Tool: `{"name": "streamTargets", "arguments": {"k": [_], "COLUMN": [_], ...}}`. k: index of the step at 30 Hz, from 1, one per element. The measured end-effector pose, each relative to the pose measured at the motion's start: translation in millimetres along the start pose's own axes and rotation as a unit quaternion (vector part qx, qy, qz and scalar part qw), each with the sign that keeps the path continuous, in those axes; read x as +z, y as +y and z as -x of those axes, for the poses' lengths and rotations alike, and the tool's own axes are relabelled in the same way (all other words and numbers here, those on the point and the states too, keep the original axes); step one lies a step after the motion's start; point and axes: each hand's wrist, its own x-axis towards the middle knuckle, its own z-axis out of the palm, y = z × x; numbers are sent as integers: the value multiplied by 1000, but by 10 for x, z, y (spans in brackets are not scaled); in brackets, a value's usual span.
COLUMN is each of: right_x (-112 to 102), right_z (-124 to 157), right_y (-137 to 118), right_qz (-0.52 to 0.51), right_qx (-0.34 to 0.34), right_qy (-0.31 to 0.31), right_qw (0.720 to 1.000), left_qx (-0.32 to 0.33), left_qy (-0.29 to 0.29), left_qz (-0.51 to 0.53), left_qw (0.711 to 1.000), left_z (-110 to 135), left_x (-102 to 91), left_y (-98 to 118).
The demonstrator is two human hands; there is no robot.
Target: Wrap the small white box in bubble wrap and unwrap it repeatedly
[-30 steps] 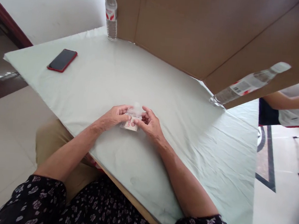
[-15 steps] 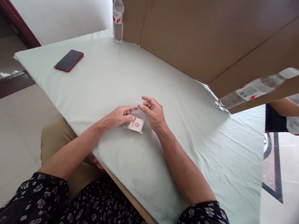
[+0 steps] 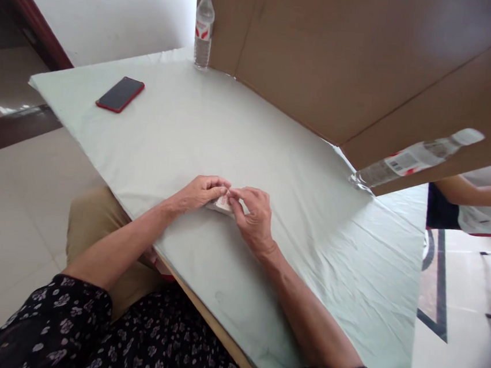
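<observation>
A small flat white pack with red print (image 3: 221, 204), in a clear plastic bag, lies near the table's front edge, partly covered by my fingers. My left hand (image 3: 203, 194) is closed at the left and far side of the bag, thumb and fingers pinching it. From the right, my right hand (image 3: 256, 215) pinches with thumb and forefinger at the bag's far right part. The fingertips of both hands nearly meet above the pack. What exactly the right fingertips grip is too small to see clearly.
A pale green cloth covers the table (image 3: 167, 136). A red-cased phone (image 3: 121, 94) lies at the left. One water bottle (image 3: 204, 29) stands at the back; another bottle (image 3: 413, 159) stands at the right by a tall cardboard panel (image 3: 310, 51). Beyond it shows another person's arm (image 3: 474, 191).
My right hand has come down and closed its fingers at the bag; before, it was raised with fingers apart. My left fingers have curled in more. The view has shifted slightly.
</observation>
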Motion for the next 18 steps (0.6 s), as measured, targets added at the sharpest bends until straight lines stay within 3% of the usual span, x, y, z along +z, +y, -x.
{"name": "streamTargets", "arguments": {"k": [5, 9, 12, 16, 18], "right_x": [-20, -174, -249, -163, -96], "right_z": [109, 157, 153, 129, 115], "right_y": [-43, -8, 125, 283, 297], "right_qz": [16, -31, -48, -27, 4], "right_qx": [-59, 22, 68, 31, 20], "right_qy": [30, 36, -18, -144, -171], "right_qw": [998, 999, 996, 989, 985], "left_qx": [21, 15, 13, 19, 26], "left_qy": [12, 5, 2, 9, 17], "left_qz": [-73, -53, -52, -52, -52], "left_qw": [997, 998, 999, 998, 998], "left_z": [20, 16, 11, 3, -3], "left_x": [39, 54, 54, 60, 68], "left_y": [40, 44, 33, 13, -1]}}
